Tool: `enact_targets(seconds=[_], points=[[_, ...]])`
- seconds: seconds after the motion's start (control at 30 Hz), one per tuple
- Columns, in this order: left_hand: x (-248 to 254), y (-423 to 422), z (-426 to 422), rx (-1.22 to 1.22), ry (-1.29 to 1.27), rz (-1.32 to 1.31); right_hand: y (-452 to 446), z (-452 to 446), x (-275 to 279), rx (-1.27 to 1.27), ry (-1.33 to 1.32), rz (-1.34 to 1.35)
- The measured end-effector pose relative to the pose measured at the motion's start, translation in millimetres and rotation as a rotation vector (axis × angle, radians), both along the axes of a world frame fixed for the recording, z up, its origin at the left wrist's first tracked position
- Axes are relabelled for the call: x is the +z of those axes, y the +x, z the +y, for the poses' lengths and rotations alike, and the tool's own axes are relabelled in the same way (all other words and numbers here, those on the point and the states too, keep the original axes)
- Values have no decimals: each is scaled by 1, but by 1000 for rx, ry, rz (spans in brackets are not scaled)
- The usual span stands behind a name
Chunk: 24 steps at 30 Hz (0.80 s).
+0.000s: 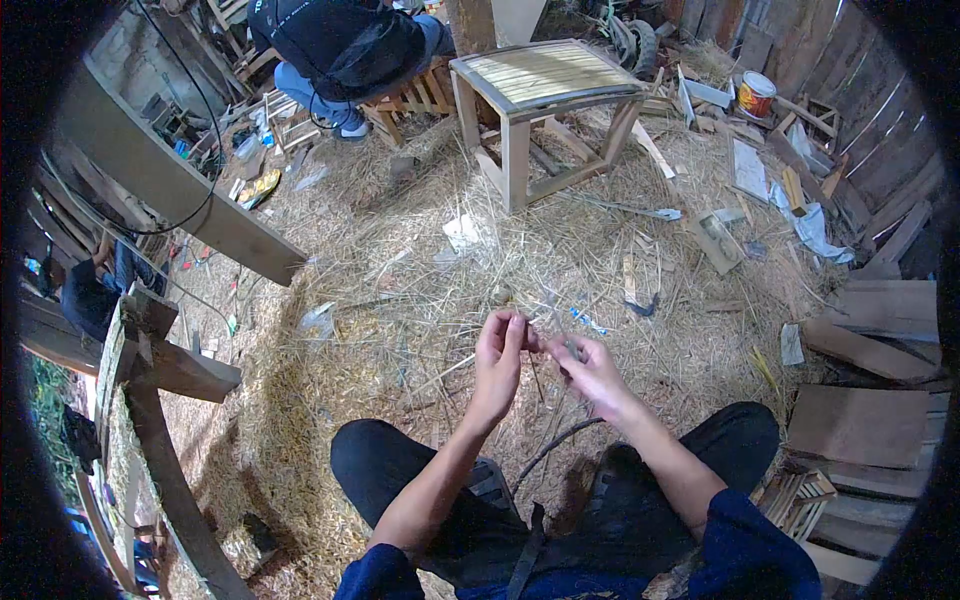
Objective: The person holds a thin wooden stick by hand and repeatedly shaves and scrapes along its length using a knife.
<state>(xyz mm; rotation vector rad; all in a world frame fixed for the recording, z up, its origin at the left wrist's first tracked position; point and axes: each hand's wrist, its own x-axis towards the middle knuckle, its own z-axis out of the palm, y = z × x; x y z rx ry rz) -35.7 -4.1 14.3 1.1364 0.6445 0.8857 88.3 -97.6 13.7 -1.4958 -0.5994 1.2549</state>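
Both my hands are raised close together above the littered floor, in front of my bent knees. My left hand [501, 352] has its fingers curled together, with the thumb pressed to the fingertips. Just to its right, my right hand [588, 372] is pinched, its fingertips nearly meeting those of the left. What lies between the fingertips is too small and blurred to name. Below the hands, a dark curved strip [553, 440] lies between my legs.
A slatted wooden stool frame [550, 75] stands ahead. A person in dark clothes [335, 45] is beyond at the upper left. Wooden beams [190, 180] cross the left side. A white bucket [756, 92] and boards [860, 428] are on the right. Straw and shavings cover the floor.
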Motion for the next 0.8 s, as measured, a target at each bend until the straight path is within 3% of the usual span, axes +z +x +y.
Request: enact_targets(seconds=[0.07,0.17,0.27,0.37,0.8], points=[[2,0,0,-24,-69,-39,5,4,-17,-28,132,-190],[0,-1,-1,-74,-122,-43,14,4,-7,38,124,-367],[-1,-1,-5,-76,-214,54,12,3,6,40,282,-530],[-1,-2,-8,-138,-278,-38,9,4,12,38,332,-780],[15,-12,-16,-256,-518,-33,22,5,19,161,536,-1079]])
